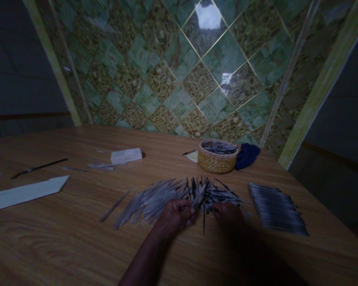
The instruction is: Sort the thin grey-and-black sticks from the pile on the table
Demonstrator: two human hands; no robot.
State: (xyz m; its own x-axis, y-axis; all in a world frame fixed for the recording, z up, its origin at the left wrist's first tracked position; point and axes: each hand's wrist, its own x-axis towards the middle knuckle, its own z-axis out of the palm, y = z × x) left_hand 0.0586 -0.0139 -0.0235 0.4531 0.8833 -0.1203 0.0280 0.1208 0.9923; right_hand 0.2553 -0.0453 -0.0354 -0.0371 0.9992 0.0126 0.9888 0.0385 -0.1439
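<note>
My left hand (176,214) is closed round the lower end of a thin translucent sleeve (199,196), which slants up to the right. At the near edge of a heap of dark thin sticks (223,194), my right hand (228,214) has its fingers curled together; anything in them is too small to make out. A pile of flat clear sleeves (155,200) fans out left of the left hand. To the right of my right hand lies a neat row of dark-filled sleeves (277,208). One dark stick (204,220) points toward me between the hands.
Behind the heap stands a woven basket (217,162) holding more sleeves, beside a dark blue cloth (247,155). A white box (126,155) is at the back left. A pale flat strip (26,192) and a long black item (40,168) lie at the far left of the wooden table (62,246).
</note>
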